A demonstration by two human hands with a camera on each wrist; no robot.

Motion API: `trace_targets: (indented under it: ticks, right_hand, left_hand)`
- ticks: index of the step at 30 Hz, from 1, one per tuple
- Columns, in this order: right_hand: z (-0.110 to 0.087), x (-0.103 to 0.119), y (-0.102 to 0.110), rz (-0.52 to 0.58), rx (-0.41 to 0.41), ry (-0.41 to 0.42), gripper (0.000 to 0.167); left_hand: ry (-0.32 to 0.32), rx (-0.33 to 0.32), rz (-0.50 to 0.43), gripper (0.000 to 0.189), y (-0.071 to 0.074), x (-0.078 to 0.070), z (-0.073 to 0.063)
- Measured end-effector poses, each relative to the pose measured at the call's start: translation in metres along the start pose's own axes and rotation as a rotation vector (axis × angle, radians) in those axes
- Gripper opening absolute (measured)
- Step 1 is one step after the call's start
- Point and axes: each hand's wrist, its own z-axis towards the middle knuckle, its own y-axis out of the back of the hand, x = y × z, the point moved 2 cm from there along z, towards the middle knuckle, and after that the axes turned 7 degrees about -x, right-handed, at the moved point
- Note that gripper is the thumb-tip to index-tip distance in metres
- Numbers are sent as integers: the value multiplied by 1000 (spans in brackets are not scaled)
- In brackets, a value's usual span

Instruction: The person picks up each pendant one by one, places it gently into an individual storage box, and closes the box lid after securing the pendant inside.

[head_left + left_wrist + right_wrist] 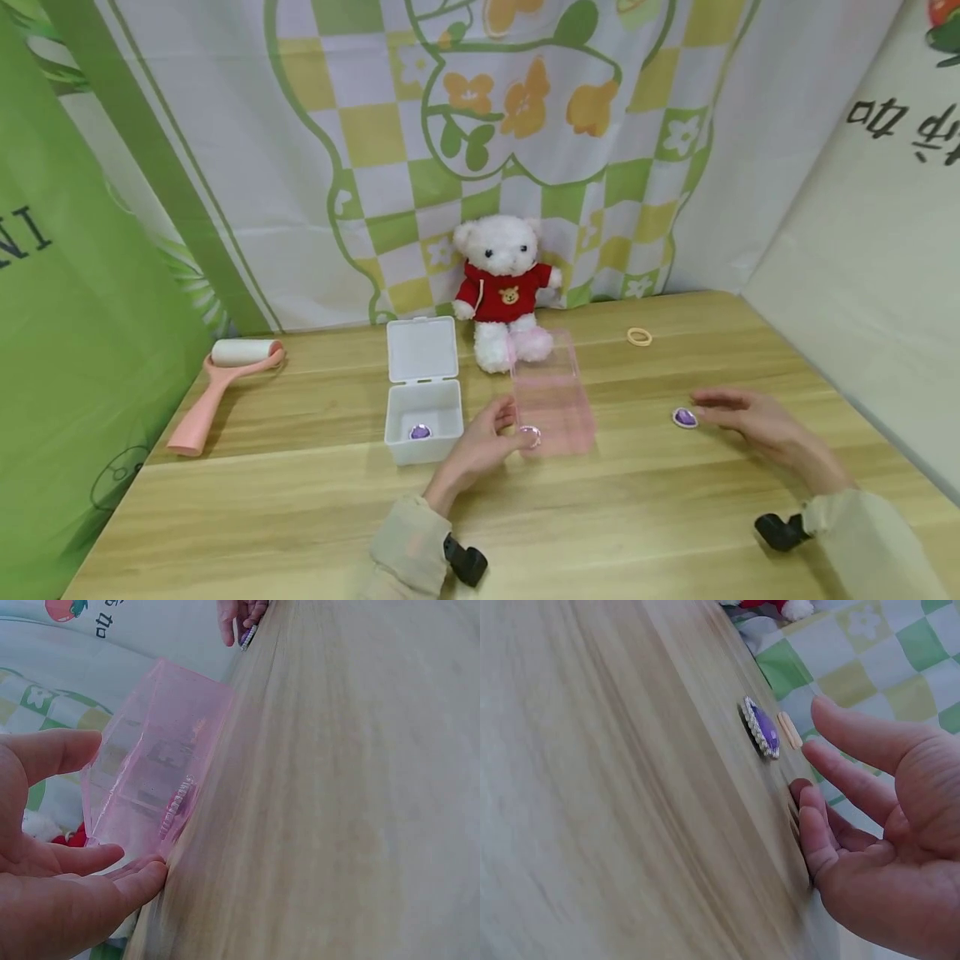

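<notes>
My left hand is beside the near-left corner of a clear pink plastic box, its thumb and fingers spread around that corner. A gem with a beaded white rim lies in the pink box. My right hand rests near the table with fingers loosely extended. Just left of its fingertips lies a purple oval gem with a beaded silver rim; a small gap shows between them in the right wrist view. Left of my left hand stands a white box with its lid raised, holding another purple gem.
A white teddy bear in a red hoodie sits behind the boxes against the patterned curtain. A pink-handled lint roller lies at the table's left. Toward the back right is a pale orange ring-shaped band. Cloth walls border the wooden table.
</notes>
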Motion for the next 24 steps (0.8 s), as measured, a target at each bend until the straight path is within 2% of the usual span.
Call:
trace_targets:
  ticks: [5, 13, 21, 24]
  right_hand:
    - [2, 5, -4, -73, -8, 30, 52]
    - [1, 3, -12, -267, -96, 79, 52]
    - [1, 6, -21, -376, -143, 129, 48]
    - [1, 6, -21, -385, -142, 132, 46]
  left_hand:
    - [5, -6, 4, 81, 1, -1, 0]
    - [-5, 1, -1, 81, 1, -1, 1]
    - [-1, 1, -11, 81, 1, -2, 1]
    - [-3, 2, -16, 80, 1, -2, 1]
